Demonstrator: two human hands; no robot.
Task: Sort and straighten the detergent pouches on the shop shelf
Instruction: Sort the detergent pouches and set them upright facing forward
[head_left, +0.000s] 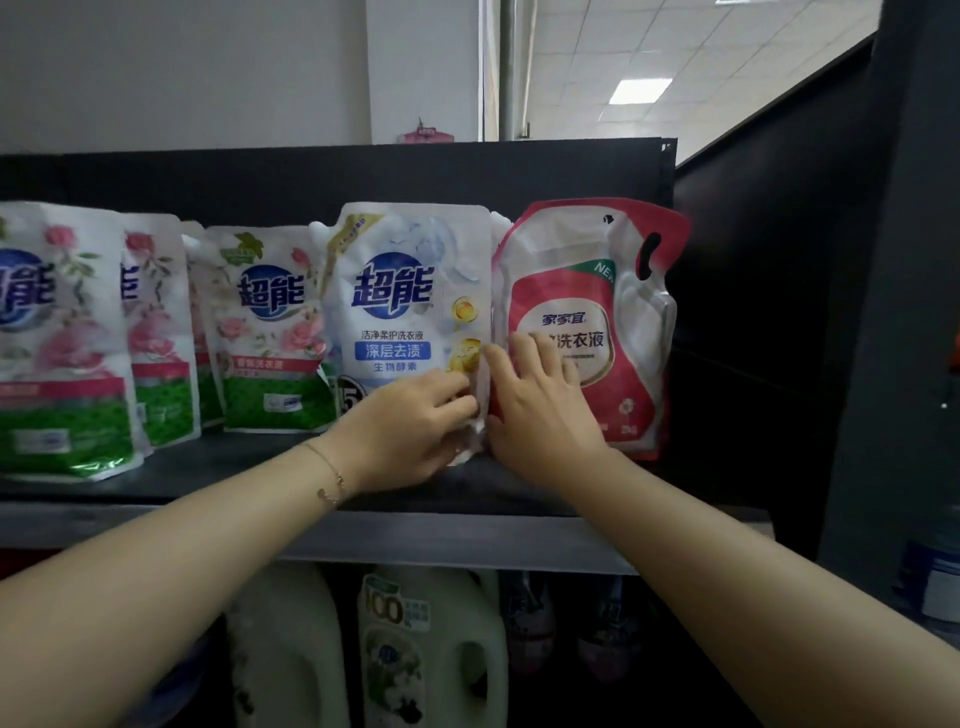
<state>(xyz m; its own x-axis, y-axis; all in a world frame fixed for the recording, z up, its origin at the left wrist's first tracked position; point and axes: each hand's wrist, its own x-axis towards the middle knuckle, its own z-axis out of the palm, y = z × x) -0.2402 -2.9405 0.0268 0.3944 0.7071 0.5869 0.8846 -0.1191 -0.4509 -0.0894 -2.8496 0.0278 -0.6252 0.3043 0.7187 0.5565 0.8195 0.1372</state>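
At frame centre, left hand (415, 418) grips white pouch (405, 280) by its lower corner, right hand (540, 410) presses flat-fingered on red pouch (597, 291), likely squaring both upright.

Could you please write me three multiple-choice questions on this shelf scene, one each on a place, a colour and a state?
1. Where does the red pouch stand in the row on the shelf?
A. right end
B. left end
C. middle

2. What colour is the big logo on the white pouch that the left hand grips?
A. green
B. blue
C. orange

3. How is the right hand?
A. hanging idle, off the shelf
B. clenched in a fist
C. fingers laid on the red pouch

Answers: 1 A, no pouch stands to its right; 2 B, blue characters fill its front; 3 C, its fingers lie across the pouch's label.
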